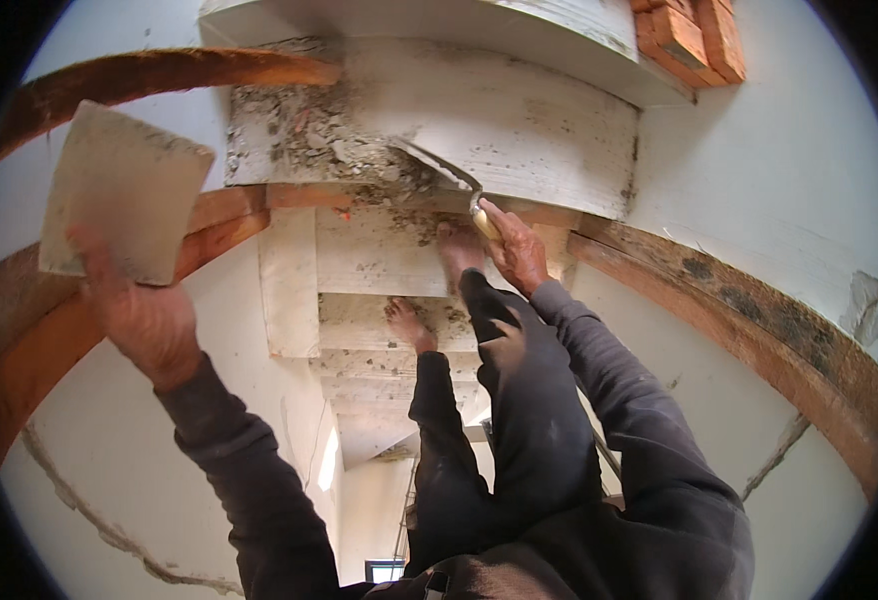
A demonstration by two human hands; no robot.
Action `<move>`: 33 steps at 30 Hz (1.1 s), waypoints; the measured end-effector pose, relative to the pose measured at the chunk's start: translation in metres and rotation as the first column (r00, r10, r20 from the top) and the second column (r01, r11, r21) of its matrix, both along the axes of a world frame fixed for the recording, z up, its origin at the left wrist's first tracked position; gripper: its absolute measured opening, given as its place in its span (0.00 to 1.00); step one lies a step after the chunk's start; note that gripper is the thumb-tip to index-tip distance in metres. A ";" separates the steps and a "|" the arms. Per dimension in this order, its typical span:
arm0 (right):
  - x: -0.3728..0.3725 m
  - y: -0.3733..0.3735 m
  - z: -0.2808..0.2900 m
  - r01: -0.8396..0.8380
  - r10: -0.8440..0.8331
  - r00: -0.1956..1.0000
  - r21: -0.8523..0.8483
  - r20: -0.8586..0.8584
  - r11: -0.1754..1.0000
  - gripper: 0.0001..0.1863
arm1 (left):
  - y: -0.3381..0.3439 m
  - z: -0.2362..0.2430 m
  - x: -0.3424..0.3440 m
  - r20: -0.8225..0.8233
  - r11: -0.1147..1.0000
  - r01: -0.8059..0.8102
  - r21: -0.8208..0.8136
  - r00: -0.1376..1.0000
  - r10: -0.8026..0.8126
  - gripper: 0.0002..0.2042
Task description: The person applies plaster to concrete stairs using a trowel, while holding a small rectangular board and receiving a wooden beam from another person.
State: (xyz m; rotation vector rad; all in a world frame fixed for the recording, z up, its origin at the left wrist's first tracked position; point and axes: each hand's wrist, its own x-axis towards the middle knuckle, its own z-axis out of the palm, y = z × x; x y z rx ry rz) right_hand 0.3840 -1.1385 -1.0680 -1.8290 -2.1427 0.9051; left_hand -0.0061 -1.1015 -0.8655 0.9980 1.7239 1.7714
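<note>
My left hand (147,318) grips the lower edge of a flat, square, beige tile (131,190), with fingers against its face; it is held up at the far left, and what lies behind it is hidden. In my right hand (517,250) is a trowel (447,165), my fingers closed round its pale handle. The trowel's blade points left and rests near a heap of broken mortar rubble (344,140) on the pale step (549,150). Some rubble and dust reach the step's near edge.
My bare feet stand on lower steps (359,335), which are spotted with debris. Curved-looking wooden beams (719,290) run along both sides. Orange bricks (694,40) are stacked at the far right. White walls (789,150) flank the stairs, cracked in places.
</note>
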 end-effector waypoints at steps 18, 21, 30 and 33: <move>0.105 -0.024 -0.026 0.849 -0.899 0.438 0.331 -0.003 0.412 0.35 | -0.071 -0.041 0.028 0.288 0.976 0.025 -0.215 0.957 0.039 0.29; 0.112 -0.016 -0.041 0.881 -0.908 0.416 0.273 -0.051 0.388 0.33 | -0.107 -0.058 0.046 0.368 0.949 0.094 -0.300 0.930 0.025 0.26; 0.092 -0.013 -0.041 0.890 -0.813 0.452 0.118 -0.367 0.441 0.32 | -0.179 -0.079 0.073 0.465 0.880 0.154 -0.450 0.881 0.083 0.25; 0.118 -0.008 -0.042 0.839 -0.828 0.523 0.294 -0.204 0.458 0.32 | -0.193 -0.079 0.076 0.480 0.862 0.158 -0.482 0.870 0.109 0.24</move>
